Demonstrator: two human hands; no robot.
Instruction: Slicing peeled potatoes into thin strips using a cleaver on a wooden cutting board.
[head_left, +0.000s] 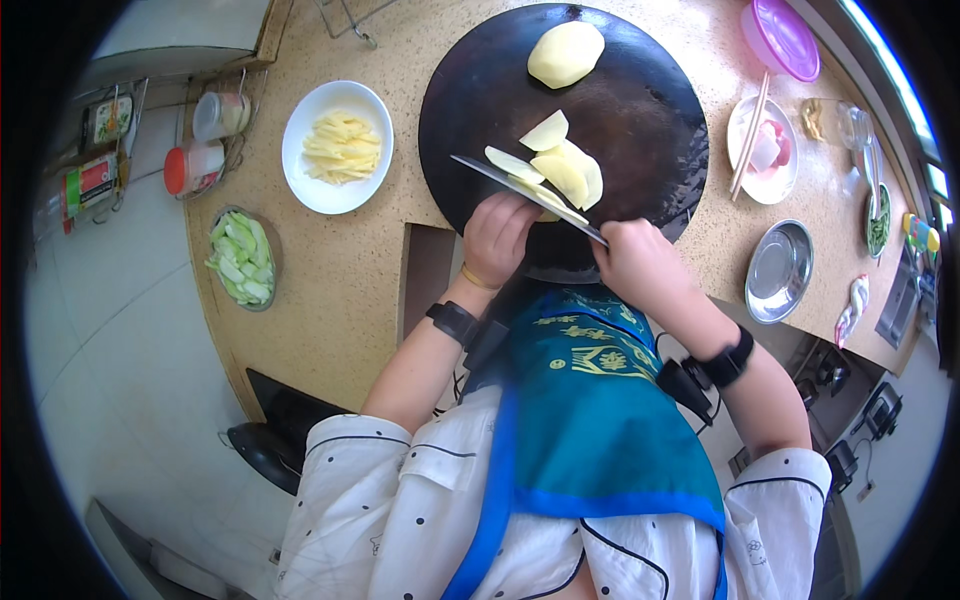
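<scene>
My right hand (641, 259) grips the handle of a kitchen knife (517, 191), whose blade slants up to the left over a round dark cutting board (480, 82). Against the near side of the blade, my left hand (495, 232) holds down a potato piece (550, 217) with bent fingers; the knife and the fingers hide most of it. Several flat potato slices (564, 178) lie loosely overlapped just beyond the blade. One slice leans along the blade's far face. A whole peeled potato (567, 54) rests near the board's far edge.
Left of the board stand a white bowl of potato strips (341, 146) and a bowl of sliced green vegetable (241, 259). On the right are a plate with raw meat (769, 150) and chopsticks (750, 135), a steel bowl (780, 271), a purple plastic bowl (784, 37) and a glass jar (836, 124).
</scene>
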